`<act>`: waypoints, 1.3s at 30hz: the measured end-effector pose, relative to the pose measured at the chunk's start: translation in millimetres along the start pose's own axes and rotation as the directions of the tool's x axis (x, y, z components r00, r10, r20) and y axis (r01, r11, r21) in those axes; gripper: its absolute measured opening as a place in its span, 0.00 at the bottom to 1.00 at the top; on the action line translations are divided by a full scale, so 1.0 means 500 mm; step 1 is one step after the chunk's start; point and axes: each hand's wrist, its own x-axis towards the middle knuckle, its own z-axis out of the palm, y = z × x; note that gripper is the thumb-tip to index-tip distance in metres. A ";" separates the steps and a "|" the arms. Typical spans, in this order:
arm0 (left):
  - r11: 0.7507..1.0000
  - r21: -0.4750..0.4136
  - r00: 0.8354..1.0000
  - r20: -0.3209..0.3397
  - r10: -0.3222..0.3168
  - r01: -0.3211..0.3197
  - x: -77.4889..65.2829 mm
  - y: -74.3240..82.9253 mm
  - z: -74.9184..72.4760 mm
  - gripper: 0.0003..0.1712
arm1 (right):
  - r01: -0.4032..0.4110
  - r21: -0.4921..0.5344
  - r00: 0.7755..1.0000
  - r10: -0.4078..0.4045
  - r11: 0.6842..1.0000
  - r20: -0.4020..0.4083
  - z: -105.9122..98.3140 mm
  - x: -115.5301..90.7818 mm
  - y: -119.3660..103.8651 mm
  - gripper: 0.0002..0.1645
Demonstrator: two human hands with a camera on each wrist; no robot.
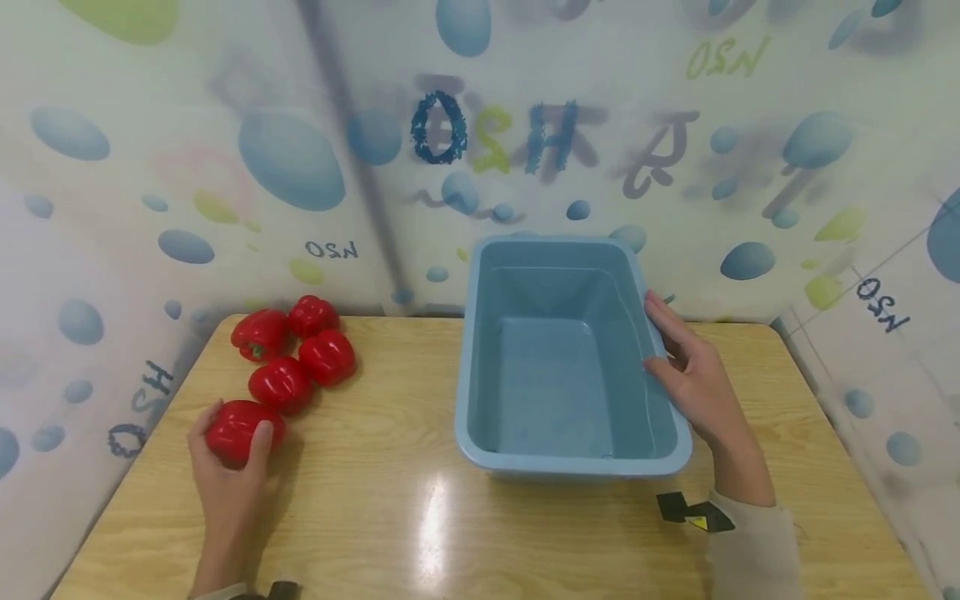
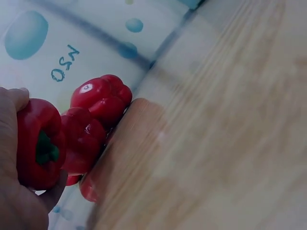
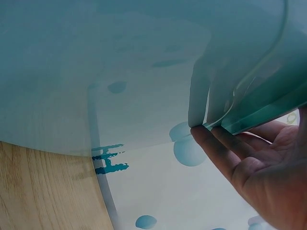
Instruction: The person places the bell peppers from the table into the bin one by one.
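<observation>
One red pepper [image 1: 243, 429], beside four others [image 1: 281, 385] on the left of the counter [image 1: 367, 517], is sitting within the left hand [image 1: 227, 493], whose curled fingers should be gripping gently; the right hand [image 1: 693, 379] is pinching the blue bin [image 1: 570, 464], ideally steadying it.

Free lane btwn red peppers [image 1: 327, 358] & tub [image 1: 467, 350]

Reversed "H2O" [image 1: 492, 140] on patterned wall [image 1: 525, 212]
</observation>
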 end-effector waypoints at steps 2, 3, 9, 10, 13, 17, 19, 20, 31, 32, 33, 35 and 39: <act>0.999 -0.019 0.999 -0.015 0.037 -0.037 -0.001 0.007 0.000 0.42 | -0.002 0.001 1.000 0.002 1.000 0.000 0.000 0.000 0.000 0.44; 0.998 -0.024 0.998 -0.020 0.057 -0.058 -0.001 0.009 0.000 0.42 | -0.002 -0.001 1.000 0.002 1.000 0.001 -0.001 -0.001 0.001 0.44; 0.978 -0.077 0.981 -0.017 0.191 -0.192 -0.010 0.036 0.007 0.39 | 0.003 -0.013 1.000 -0.003 1.000 0.002 -0.003 -0.002 0.001 0.44; 0.974 -0.087 0.977 -0.011 0.211 -0.211 -0.012 0.043 0.009 0.39 | 0.003 -0.015 1.000 -0.003 1.000 0.001 -0.003 -0.002 0.002 0.44; 0.964 -0.108 0.969 0.007 0.247 -0.245 -0.014 0.059 0.016 0.38 | -0.001 -0.019 1.000 0.001 1.000 0.001 -0.003 -0.002 0.003 0.44; 0.956 -0.132 0.963 0.029 0.267 -0.261 -0.015 0.075 0.028 0.39 | -0.005 -0.010 1.000 0.005 1.000 0.001 -0.001 -0.001 0.006 0.44; 0.952 -0.142 0.960 0.040 0.279 -0.271 -0.014 0.083 0.034 0.40 | -0.003 -0.002 1.000 0.003 1.000 0.000 0.000 -0.001 0.007 0.44; 0.950 -0.151 0.958 0.044 0.284 -0.275 -0.012 0.087 0.038 0.40 | -0.003 -0.001 1.000 0.003 1.000 -0.001 0.000 -0.002 0.008 0.44; 0.899 -0.297 0.929 0.082 0.360 -0.322 0.012 0.147 0.096 0.38 | 0.005 -0.014 1.000 -0.005 1.000 -0.005 -0.007 -0.001 0.005 0.44; 0.892 -0.310 0.926 0.081 0.369 -0.328 0.013 0.153 0.100 0.38 | 0.009 -0.011 1.000 -0.009 1.000 -0.005 -0.006 -0.001 0.005 0.44; 0.885 -0.325 0.923 0.082 0.377 -0.332 0.014 0.158 0.104 0.38 | 0.012 -0.008 1.000 -0.012 1.000 -0.004 -0.005 -0.001 0.005 0.44; 0.877 -0.334 0.916 0.086 0.392 -0.344 0.014 0.167 0.111 0.38 | 0.018 0.000 1.000 -0.018 1.000 -0.001 -0.004 -0.001 0.005 0.44; 0.884 -0.325 0.912 0.122 0.391 -0.335 0.015 0.183 0.124 0.38 | 0.014 -0.006 1.000 -0.014 1.000 0.001 -0.003 0.001 0.005 0.44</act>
